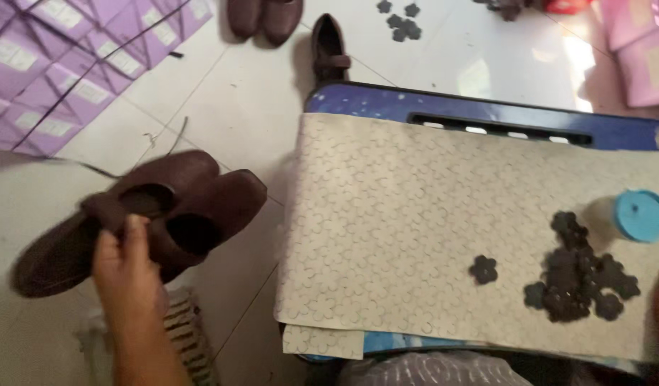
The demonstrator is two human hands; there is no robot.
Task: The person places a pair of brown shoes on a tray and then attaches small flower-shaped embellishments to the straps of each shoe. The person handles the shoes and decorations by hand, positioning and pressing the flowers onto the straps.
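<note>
My left grip (126,268) clenches around the strap of a pair of brown shoes (144,214), holding them above the tiled floor (229,107). Right of my grip, a patterned sheet (415,214) covers the surface, with black flower cutouts (576,275) and a blue lid (642,214) beyond. My right grip is out of sight.

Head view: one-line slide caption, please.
Left hand grips two dark brown shoes over tiled floor, beside a flower-punched sheet with black flower cutouts.
</note>
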